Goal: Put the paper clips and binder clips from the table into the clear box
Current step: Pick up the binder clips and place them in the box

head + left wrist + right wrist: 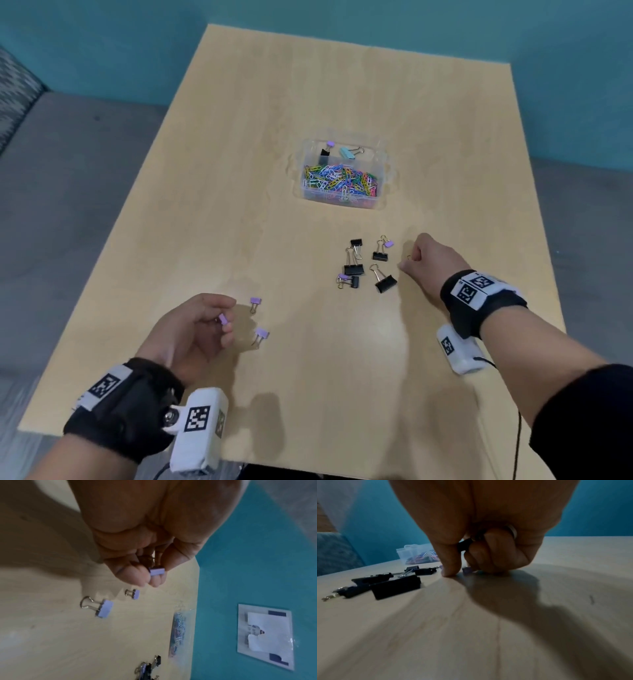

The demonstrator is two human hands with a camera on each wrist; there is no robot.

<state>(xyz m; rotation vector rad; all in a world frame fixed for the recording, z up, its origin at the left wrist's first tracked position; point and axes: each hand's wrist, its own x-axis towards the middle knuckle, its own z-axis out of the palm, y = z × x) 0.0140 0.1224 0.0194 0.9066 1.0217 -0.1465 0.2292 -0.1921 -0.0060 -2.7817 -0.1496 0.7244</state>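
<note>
Near table edge, left hand: the left hand hovered above the table, fingers curled, pinching a small purple binder clip at the fingertips, likely so it could be carried off without fumbling.
Beside left hand: two more purple binder clips lay on the table just right of those fingers, apart from them, probably next to collect.
Right hand: the right hand was down at the table, fingers curled; the wrist view showed a small black binder clip wedged between thumb and fingers, thumb tip touching the wood. Whether it also had a purple clip under the fingertips could not be told.
Black cluster: loose binder clips, mostly black with a few purple, lay just left of the right hand.
Clear box: the clear box stood well beyond both hands, already holding coloured paper clips and a few binder clips.
</note>
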